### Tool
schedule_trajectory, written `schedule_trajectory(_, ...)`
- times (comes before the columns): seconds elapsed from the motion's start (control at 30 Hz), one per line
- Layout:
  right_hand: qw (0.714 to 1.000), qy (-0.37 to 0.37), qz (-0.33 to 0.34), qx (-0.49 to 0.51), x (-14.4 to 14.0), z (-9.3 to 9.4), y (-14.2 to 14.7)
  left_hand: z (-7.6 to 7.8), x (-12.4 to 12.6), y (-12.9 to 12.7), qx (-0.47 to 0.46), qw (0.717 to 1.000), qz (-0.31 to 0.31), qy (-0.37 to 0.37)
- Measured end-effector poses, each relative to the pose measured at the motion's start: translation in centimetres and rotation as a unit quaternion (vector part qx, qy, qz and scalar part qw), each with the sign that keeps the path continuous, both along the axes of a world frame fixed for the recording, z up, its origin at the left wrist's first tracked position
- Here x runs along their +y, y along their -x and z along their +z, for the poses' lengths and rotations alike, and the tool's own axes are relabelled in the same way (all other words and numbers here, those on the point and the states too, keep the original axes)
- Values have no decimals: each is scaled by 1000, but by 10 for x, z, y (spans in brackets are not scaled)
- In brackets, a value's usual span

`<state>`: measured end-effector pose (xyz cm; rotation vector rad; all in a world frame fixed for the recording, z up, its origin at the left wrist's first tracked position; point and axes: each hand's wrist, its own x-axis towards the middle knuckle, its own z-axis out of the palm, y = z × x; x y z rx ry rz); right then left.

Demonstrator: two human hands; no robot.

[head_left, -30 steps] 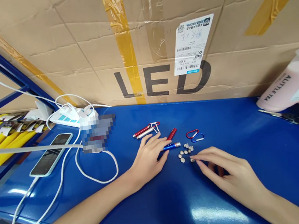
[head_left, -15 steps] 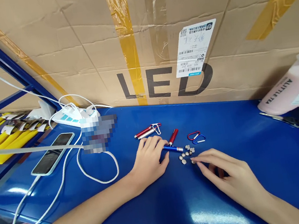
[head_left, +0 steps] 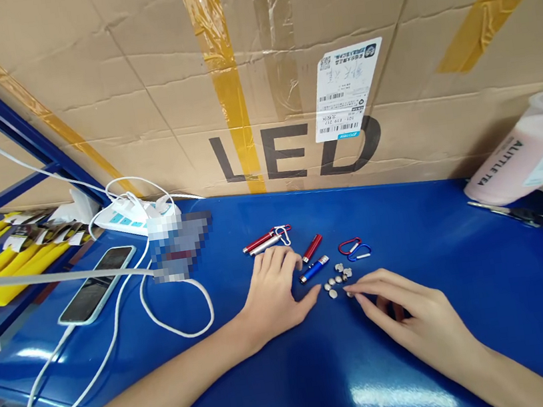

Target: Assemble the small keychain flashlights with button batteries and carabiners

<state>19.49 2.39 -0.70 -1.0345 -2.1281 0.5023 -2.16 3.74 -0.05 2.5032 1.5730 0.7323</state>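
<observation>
My left hand [head_left: 274, 297] rests on the blue table with thumb and fingers apart, holding nothing. Just off its fingers lies a short blue metal tube [head_left: 314, 269], like a mini flashlight body, beside a red tube [head_left: 312, 249]. Above the knuckles are a longer red penlight [head_left: 259, 241] and a silver one [head_left: 264, 245] with a clip. My right hand [head_left: 413, 311] pinches a small button cell [head_left: 349, 294] at the tabletop, partly hidden by its fingertips. Several more button cells [head_left: 333, 294] cluster to its left. A red carabiner [head_left: 347, 247] and a blue carabiner [head_left: 361, 253] lie behind them.
A large cardboard box [head_left: 162, 111] walls off the back. On the left are a phone [head_left: 98, 285], a power strip [head_left: 124, 217], white cables [head_left: 210, 306] and yellow packaged items [head_left: 23, 269]. A pink drink cup [head_left: 512, 156] and a key [head_left: 510, 214] sit right.
My left hand has let go of the blue tube and its thumb has spread outward. The tube has turned, its right end now pointing up and away. My right hand stays at the button cell.
</observation>
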Motion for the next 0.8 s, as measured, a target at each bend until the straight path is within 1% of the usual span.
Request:
schedule_trajectory(0.13,1000,3,1,-1,0,0,0,4,0,1,33,991,-119,50)
schedule_trajectory(0.2,1000,2,0,-1,0,0,0,3,1,2,41,985,-149,73)
schedule_trajectory(0.3,1000,6,-1,-1,0,-1,0,0,3,4,7,983,-160,85)
schedule_trajectory(0.43,1000,14,-2,-4,1,-2,0,-5,5,4,-35,981,-176,74)
schedule_trajectory(0.63,1000,11,11,-24,3,-7,-4,-9,5,5,-41,980,-192,22)
schedule_trajectory(0.8,999,9,13,-35,3,-9,-4,-10,3,6,-46,984,-172,3)
